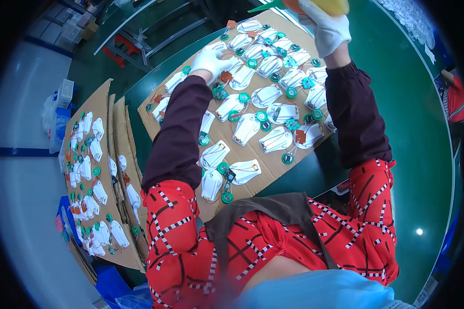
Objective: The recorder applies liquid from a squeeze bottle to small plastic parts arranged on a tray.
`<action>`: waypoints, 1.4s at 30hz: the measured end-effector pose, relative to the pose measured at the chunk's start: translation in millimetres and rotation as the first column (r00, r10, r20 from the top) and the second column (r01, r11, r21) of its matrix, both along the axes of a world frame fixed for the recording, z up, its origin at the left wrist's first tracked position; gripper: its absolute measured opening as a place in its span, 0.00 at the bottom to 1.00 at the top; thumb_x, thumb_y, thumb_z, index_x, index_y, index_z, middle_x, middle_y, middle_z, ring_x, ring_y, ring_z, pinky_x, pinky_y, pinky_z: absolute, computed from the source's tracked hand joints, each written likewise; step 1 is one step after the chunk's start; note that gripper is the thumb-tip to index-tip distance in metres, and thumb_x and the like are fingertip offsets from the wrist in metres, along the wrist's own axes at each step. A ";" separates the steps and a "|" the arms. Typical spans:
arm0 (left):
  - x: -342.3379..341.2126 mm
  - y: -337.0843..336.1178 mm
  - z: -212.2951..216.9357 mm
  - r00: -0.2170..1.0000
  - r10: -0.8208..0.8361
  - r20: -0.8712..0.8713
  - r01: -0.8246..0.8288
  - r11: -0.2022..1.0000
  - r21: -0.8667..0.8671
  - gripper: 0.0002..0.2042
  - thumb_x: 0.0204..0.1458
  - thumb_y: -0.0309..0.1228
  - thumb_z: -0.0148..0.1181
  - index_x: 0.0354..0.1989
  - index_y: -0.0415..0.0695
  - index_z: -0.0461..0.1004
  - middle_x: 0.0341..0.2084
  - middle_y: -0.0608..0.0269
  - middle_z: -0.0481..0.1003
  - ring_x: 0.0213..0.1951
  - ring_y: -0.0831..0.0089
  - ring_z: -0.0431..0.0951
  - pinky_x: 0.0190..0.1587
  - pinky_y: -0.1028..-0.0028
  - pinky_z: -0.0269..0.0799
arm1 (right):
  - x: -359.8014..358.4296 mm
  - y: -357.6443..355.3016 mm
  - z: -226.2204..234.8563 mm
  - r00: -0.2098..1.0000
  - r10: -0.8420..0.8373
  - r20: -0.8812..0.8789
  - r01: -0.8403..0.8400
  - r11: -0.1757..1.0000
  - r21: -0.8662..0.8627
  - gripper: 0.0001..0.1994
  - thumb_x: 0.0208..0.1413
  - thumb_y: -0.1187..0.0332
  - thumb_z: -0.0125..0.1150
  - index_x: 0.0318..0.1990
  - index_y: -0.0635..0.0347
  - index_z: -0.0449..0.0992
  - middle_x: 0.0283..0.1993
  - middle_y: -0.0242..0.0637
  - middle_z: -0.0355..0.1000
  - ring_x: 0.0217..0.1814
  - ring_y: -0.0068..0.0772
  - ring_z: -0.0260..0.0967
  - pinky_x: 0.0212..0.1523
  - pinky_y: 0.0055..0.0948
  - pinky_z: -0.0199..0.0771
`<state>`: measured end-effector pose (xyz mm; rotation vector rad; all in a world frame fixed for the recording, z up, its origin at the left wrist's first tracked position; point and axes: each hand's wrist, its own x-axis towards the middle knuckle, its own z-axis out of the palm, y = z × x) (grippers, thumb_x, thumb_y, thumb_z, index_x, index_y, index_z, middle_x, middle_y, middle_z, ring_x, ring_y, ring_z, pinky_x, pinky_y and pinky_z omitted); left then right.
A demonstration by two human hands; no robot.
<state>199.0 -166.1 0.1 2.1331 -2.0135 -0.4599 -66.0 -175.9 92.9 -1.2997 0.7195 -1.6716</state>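
Both my hands wear white gloves. My left hand (210,60) rests on a cardboard sheet (258,183) lying on the green table, fingers pressing down on a white plastic part near the sheet's far left. The sheet carries several white plastic housings (245,129) wired to small green round discs (287,158) and orange pieces. My right hand (327,28) is raised at the sheet's far edge, closed around a yellow and orange object (329,5) that the frame's top edge mostly cuts off.
A stack of cardboard sheets (95,175) with more white housings stands to the left beside the table. The green table (417,129) stretches to the right. Another person's red sleeve (454,98) shows at the far right. Blue bins (108,283) sit on the floor below.
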 end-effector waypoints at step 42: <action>10.2 -38.7 4.1 0.974 0.123 0.193 -0.087 0.979 -0.184 0.13 0.54 0.36 0.49 0.42 0.41 0.69 0.35 0.47 0.76 0.41 0.53 0.77 0.42 0.61 0.72 | 128.4 -58.3 -77.2 0.782 0.039 -0.622 -0.052 0.999 -0.003 0.35 0.35 0.59 0.76 0.52 0.58 0.66 0.47 0.37 0.71 0.49 0.32 0.69 0.51 0.27 0.68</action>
